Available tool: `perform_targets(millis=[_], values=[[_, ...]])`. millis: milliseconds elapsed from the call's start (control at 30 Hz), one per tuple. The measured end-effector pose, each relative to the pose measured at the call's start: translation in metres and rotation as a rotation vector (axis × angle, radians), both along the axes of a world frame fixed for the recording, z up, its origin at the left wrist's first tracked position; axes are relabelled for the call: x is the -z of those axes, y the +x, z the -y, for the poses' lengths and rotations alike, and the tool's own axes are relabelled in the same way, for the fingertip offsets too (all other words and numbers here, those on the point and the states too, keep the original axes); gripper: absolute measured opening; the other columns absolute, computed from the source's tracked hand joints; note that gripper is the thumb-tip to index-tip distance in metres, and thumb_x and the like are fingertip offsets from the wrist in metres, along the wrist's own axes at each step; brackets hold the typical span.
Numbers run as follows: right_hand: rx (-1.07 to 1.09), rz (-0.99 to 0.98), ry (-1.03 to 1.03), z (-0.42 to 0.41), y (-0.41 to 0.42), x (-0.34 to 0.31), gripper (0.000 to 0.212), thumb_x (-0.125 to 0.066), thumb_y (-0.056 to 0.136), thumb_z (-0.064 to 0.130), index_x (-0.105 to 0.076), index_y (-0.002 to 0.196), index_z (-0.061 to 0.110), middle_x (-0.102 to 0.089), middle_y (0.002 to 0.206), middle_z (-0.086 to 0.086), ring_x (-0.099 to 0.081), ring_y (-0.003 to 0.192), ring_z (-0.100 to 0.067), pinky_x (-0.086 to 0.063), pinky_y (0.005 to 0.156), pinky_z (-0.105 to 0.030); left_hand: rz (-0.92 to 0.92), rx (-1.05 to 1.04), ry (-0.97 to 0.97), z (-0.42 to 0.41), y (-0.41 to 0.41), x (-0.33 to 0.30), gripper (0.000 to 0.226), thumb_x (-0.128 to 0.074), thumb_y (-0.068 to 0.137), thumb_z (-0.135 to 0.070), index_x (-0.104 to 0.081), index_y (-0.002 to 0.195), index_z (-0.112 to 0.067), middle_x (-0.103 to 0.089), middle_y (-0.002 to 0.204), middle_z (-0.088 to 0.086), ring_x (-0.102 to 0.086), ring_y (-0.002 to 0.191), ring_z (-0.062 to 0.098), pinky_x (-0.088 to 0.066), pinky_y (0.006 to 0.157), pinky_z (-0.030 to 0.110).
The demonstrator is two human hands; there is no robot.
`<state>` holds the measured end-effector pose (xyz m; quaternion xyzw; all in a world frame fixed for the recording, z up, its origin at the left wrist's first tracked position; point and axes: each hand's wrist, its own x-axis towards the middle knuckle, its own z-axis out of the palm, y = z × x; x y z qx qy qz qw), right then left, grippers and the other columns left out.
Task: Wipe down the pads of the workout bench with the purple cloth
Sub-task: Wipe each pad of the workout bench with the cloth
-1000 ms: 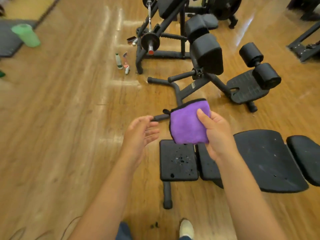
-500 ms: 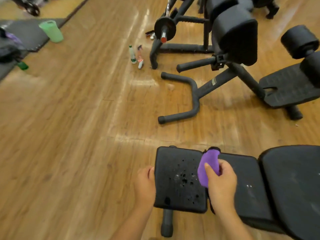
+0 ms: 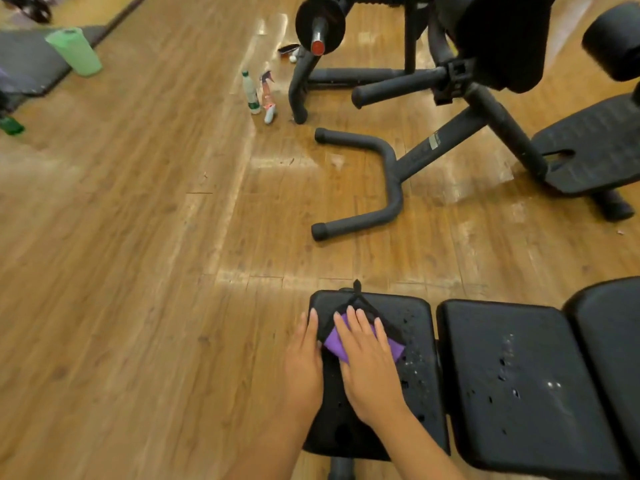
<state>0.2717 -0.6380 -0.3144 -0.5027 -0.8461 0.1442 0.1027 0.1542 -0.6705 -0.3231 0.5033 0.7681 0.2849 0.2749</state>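
Note:
The workout bench has three black pads in a row: a small end pad (image 3: 419, 327) speckled with droplets, a middle pad (image 3: 512, 375) and a third pad (image 3: 613, 341) at the right edge. The purple cloth (image 3: 334, 344), edged in black, lies flat on the end pad. My right hand (image 3: 369, 362) presses down on the cloth with fingers spread. My left hand (image 3: 304, 362) rests on the pad's left edge, beside the cloth, fingers straight and holding nothing.
A black back-extension machine (image 3: 485, 109) with curved floor bar stands beyond the bench. A barbell with plate (image 3: 320, 26) sits on a rack. Two spray bottles (image 3: 259, 95) stand on the wood floor. A green roll (image 3: 74, 51) and dark mat lie far left.
My right hand carried the cloth down from mid-air onto the end pad and flattened over it, sliding left. My left hand came to the pad's left edge. The view moved closer.

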Motion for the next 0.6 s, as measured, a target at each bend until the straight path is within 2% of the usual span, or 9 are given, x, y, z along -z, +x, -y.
perform_targets(millis=[67, 133, 233, 300, 367, 467, 533, 600], values=[[-0.058, 0.053, -0.013, 0.012, 0.005, -0.002, 0.058, -0.037, 0.081, 0.024, -0.039, 0.138, 0.017, -0.045, 0.145, -0.005, -0.035, 0.137, -0.025, -0.016, 0.107, -0.047, -0.004, 0.03, -0.012, 0.001, 0.0, 0.002, 0.06, -0.039, 0.092, 0.002, -0.016, 0.144, -0.016, -0.021, 0.154, 0.005, -0.02, 0.142, 0.017, -0.019, 0.115, 0.034], [-0.152, 0.091, -0.001, 0.038, 0.018, 0.008, 0.059, -0.038, 0.077, 0.027, -0.041, 0.135, 0.019, -0.049, 0.142, -0.003, -0.03, 0.137, -0.026, -0.015, 0.107, -0.048, -0.07, 0.056, -0.047, 0.001, 0.002, 0.004, 0.06, -0.042, 0.092, -0.001, -0.018, 0.146, -0.012, -0.016, 0.155, 0.005, -0.021, 0.141, 0.022, -0.022, 0.114, 0.035], [-0.283, 0.147, 0.081, 0.074, 0.045, 0.023, 0.06, -0.044, 0.072, 0.037, -0.044, 0.13, 0.023, -0.047, 0.139, -0.002, -0.02, 0.136, -0.024, -0.013, 0.107, -0.048, -0.151, 0.034, -0.031, 0.002, 0.009, 0.006, 0.056, -0.04, 0.095, -0.006, -0.018, 0.146, -0.013, -0.005, 0.151, -0.004, -0.016, 0.142, 0.018, -0.023, 0.114, 0.035], [-0.271, 0.133, 0.082, 0.076, 0.052, 0.026, 0.062, -0.047, 0.07, 0.04, -0.045, 0.13, 0.025, -0.04, 0.139, -0.001, -0.019, 0.135, -0.022, -0.014, 0.107, -0.047, -0.24, 0.07, 0.01, 0.004, 0.011, 0.01, 0.058, -0.053, 0.089, -0.004, -0.031, 0.143, -0.008, -0.018, 0.149, 0.003, -0.022, 0.138, 0.022, -0.027, 0.111, 0.039], [-0.223, 0.106, 0.053, 0.069, 0.048, 0.021, 0.063, -0.046, 0.07, 0.037, -0.044, 0.132, 0.026, -0.038, 0.141, -0.001, -0.022, 0.136, -0.022, -0.014, 0.108, -0.047, -0.253, 0.078, 0.057, 0.005, 0.006, 0.017, 0.058, -0.063, 0.082, -0.003, -0.042, 0.136, -0.003, -0.034, 0.144, 0.01, -0.03, 0.132, 0.024, -0.032, 0.105, 0.04], [-0.098, 0.121, 0.037, 0.036, 0.037, 0.015, 0.061, -0.039, 0.076, 0.033, -0.042, 0.136, 0.024, -0.04, 0.145, -0.004, -0.037, 0.135, -0.026, -0.011, 0.109, -0.046, -0.28, 0.078, 0.091, 0.008, 0.003, 0.019, 0.05, -0.043, 0.09, -0.017, -0.038, 0.138, -0.005, -0.033, 0.145, 0.007, -0.029, 0.136, 0.02, -0.025, 0.111, 0.034], [0.007, 0.136, 0.018, -0.001, 0.025, 0.011, 0.056, -0.033, 0.084, 0.031, -0.041, 0.139, 0.023, -0.041, 0.147, -0.005, -0.035, 0.136, -0.025, -0.009, 0.11, -0.046, -0.326, 0.075, 0.089, 0.008, 0.004, 0.019, 0.05, -0.031, 0.092, -0.023, -0.037, 0.139, -0.005, -0.031, 0.146, 0.005, -0.03, 0.135, 0.02, -0.028, 0.11, 0.038], [0.048, 0.159, 0.021, -0.037, 0.013, 0.008, 0.054, -0.028, 0.088, 0.032, -0.041, 0.139, 0.022, -0.04, 0.148, -0.006, -0.033, 0.137, -0.025, -0.013, 0.112, -0.047, -0.35, 0.086, 0.088, 0.007, 0.005, 0.02, 0.051, -0.028, 0.092, -0.025, -0.041, 0.137, -0.005, -0.036, 0.145, 0.007, -0.034, 0.133, 0.019, -0.031, 0.107, 0.038]])
